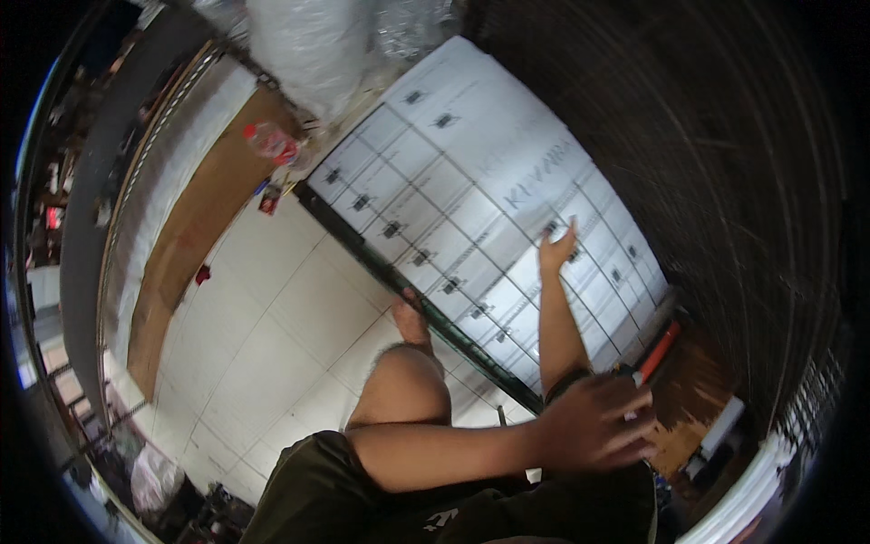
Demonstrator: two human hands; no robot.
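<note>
A large white carton-like block [444, 199] lies ahead of me, crossed by thin dark straps, with small dark printed marks and handwriting on its face. Its near-left edge is bordered by a dark green strip [390, 276]. My right hand [559, 247] reaches out over the strapped face, thumb and finger apart, and seems to rest on it; I see nothing held. Across my lap comes my left forearm, bringing my left hand [598, 422] close to my right upper arm. Its fingers look apart and slightly bent, a little blurred, with nothing visible in them.
My knee [399, 390] and bare foot are beside the green strip on pale floor tiles [263, 335]. A red-capped plastic bottle [272, 143] is at the upper left, near plastic-wrapped bundles [313, 54]. A dark ribbed surface [698, 145] rises on the right, above a red-orange bar [659, 352].
</note>
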